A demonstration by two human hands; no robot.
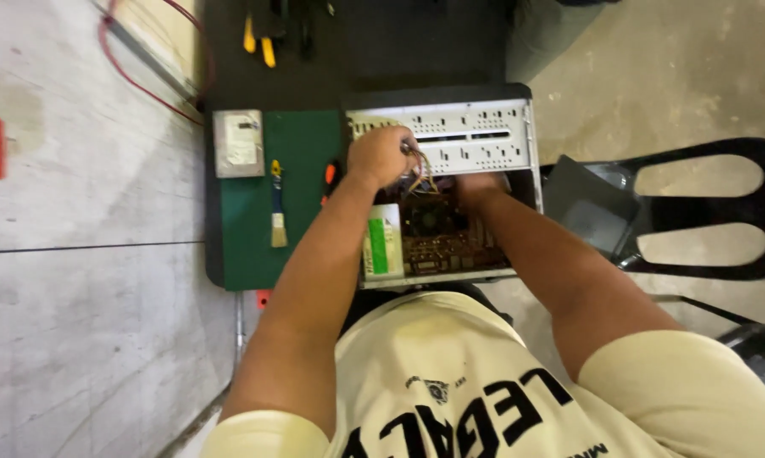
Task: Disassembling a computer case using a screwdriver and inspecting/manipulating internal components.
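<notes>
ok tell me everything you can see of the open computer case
The open grey metal computer case lies on its side on the dark table, its side panel off. Its far part is a pale perforated drive cage with slots. Inside sit a brown circuit board with a round fan and a green-and-white box at the left edge. The left hand holds a bundle of coloured wires over it; the right hand reaches inside, its grip hidden.

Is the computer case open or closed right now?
Open. The computer case lies with its side off, so the circuit board shows, and both hands reach inside.
</notes>
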